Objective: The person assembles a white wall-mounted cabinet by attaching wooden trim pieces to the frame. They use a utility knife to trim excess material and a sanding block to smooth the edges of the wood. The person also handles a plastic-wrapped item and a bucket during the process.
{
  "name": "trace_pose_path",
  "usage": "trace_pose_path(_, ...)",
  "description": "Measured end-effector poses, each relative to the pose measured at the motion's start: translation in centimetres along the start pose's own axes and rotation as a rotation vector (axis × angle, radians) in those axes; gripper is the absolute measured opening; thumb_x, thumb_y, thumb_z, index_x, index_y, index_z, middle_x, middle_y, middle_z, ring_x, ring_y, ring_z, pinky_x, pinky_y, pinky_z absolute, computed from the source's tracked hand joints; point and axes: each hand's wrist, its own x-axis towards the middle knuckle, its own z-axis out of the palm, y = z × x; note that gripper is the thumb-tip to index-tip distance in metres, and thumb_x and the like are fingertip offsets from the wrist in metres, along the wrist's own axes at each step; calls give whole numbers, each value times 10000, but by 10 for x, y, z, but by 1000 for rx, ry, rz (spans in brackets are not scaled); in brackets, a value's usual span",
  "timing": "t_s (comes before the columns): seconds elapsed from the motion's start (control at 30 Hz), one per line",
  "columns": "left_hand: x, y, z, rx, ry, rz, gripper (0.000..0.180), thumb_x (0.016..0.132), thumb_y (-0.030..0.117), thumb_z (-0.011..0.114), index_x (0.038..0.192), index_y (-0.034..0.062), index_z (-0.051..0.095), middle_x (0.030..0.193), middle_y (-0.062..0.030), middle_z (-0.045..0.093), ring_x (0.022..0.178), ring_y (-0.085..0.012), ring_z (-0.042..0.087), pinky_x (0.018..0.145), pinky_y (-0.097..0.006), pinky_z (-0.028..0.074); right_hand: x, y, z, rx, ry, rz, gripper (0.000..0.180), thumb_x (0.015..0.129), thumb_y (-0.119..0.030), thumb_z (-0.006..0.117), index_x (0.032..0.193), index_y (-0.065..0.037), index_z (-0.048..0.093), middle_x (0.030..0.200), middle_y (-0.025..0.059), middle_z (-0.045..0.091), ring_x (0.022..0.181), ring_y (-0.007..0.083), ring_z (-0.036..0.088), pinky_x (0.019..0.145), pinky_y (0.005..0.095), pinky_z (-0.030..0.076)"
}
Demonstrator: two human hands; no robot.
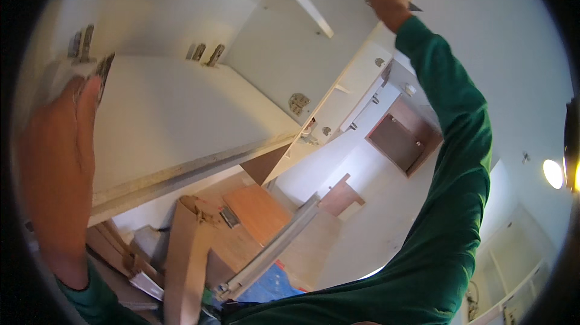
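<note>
Hands wide apart at the white cabinet (181, 101) in front, R hand (386, 0) curled high by its edge, L hand (60, 138) near a hinge (87, 41), grips can't tell, prob. bracing, next move needs steady support.

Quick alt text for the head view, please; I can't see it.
A person's right hand is stretched out to the edge of an open white cabinet, while the left hand is beside metal hinges. Brown cardboard shows below.
</note>
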Motion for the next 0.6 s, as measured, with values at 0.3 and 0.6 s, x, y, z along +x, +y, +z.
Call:
trace_pose_path(0.3, 14, 23, -12, -117, 27, -86, 363, 1075, 268, 468, 1002, -21, 676, 768, -267, 634, 749, -436, 630, 671, -500, 480, 21, -37, 5, 50, -287, 303, 182, 833, -153, 707, 1000, -133, 776, 980, 89, 643, 862, 275, 677, 557, 375, 499)
trace_pose_path(0.6, 19, 29, -23, -212, -77, -167, 413, 1088, 269, 439, 967, -64, 652, 826, -310, 625, 805, -475, 620, 706, -542, 470, -31, -68, -39, 66, -131, 128, 148, 810, -175, 729, 942, -129, 778, 932, 43, 600, 870, 251, 615, 546, 387, 465)
